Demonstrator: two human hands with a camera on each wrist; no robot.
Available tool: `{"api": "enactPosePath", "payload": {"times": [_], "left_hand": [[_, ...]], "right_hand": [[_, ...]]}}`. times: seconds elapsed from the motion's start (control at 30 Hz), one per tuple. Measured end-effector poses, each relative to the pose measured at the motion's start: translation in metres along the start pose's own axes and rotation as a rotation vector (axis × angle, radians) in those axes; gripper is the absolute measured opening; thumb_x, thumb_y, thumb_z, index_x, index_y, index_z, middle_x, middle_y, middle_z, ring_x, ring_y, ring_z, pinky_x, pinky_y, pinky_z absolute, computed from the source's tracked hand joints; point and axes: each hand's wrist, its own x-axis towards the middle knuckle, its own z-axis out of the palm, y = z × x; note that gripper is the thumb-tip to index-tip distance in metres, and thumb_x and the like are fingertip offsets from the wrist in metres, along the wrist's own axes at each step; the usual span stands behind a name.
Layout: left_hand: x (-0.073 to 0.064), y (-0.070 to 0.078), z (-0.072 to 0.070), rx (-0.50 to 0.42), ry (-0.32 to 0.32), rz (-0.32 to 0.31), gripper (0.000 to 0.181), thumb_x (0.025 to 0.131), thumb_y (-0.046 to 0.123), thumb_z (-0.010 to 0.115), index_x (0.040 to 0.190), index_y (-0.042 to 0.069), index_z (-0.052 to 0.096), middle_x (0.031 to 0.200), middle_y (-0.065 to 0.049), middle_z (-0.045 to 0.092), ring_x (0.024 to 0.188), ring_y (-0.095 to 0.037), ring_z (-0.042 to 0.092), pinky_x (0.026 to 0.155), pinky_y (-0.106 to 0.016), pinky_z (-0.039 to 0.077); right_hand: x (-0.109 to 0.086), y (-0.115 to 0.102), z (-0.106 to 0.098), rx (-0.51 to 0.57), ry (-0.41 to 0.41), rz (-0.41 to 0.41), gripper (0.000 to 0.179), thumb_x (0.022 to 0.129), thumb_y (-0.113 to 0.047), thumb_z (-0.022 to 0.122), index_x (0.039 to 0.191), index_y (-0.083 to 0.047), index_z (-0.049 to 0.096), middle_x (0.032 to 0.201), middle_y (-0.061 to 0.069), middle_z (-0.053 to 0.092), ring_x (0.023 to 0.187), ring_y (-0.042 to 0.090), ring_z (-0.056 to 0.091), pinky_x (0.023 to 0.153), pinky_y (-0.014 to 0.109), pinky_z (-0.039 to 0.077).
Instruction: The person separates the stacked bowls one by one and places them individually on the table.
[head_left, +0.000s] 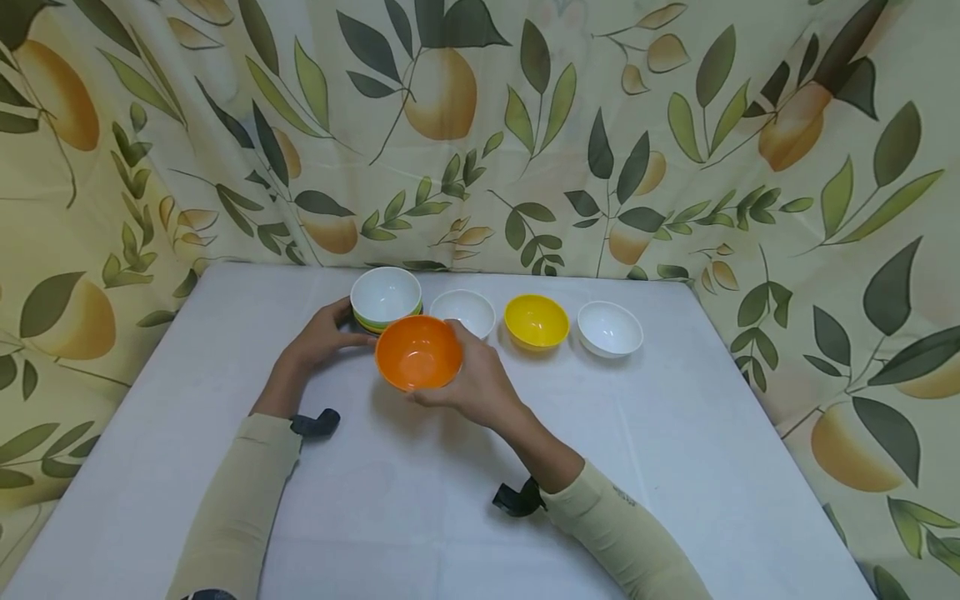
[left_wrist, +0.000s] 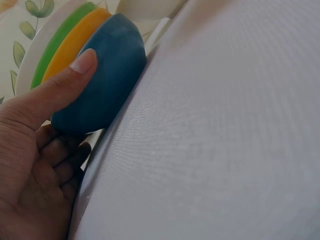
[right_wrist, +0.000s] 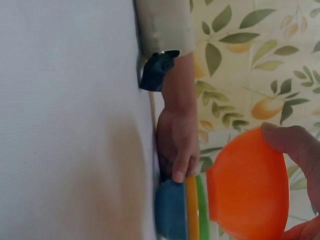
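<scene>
My right hand (head_left: 487,383) grips an orange bowl (head_left: 416,346) by its rim, raised above the table with its inside facing the head camera. At the left end of the row, my left hand (head_left: 318,337) holds the side of a stack of nested bowls. A white bowl (head_left: 386,292) tops that stack. Below it the left wrist view shows a green bowl (left_wrist: 55,47), a yellow-orange bowl (left_wrist: 75,42) and a blue bowl (left_wrist: 115,75) at the bottom. The left thumb lies against the blue bowl. In the right wrist view the orange bowl partly hides the stack.
Right of the stack, a white bowl (head_left: 465,310), a yellow bowl (head_left: 536,321) and another white bowl (head_left: 609,329) stand in a row along the far side of the white-covered table (head_left: 420,517). A leaf-and-fruit patterned curtain (head_left: 465,208) hangs behind the table.
</scene>
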Motion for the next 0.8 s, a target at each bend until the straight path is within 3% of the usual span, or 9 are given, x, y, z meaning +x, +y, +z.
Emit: {"api": "enactPosePath", "payload": {"times": [0.3, 0.8], "left_hand": [[0.002, -0.001, -0.001, 0.020, -0.013, -0.039, 0.111, 0.079, 0.027, 0.095, 0.165, 0.003, 0.029, 0.170, -0.018, 0.030, 0.158, -0.036, 0.022, 0.128, -0.054, 0.019], [0.001, 0.001, -0.001, 0.036, -0.012, -0.023, 0.110, 0.080, 0.027, 0.095, 0.165, 0.002, 0.029, 0.169, -0.018, 0.030, 0.158, -0.036, 0.023, 0.128, -0.053, 0.018]], "right_hand": [[-0.002, 0.008, 0.002, -0.030, 0.009, 0.051, 0.094, 0.069, -0.038, 0.099, 0.146, -0.011, 0.052, 0.131, 0.000, 0.065, 0.116, 0.020, 0.062, 0.090, 0.040, 0.063], [-0.001, 0.023, 0.012, -0.052, -0.015, 0.080, 0.094, 0.069, -0.036, 0.099, 0.145, -0.010, 0.051, 0.129, 0.000, 0.067, 0.111, 0.019, 0.064, 0.088, 0.037, 0.062]]}}
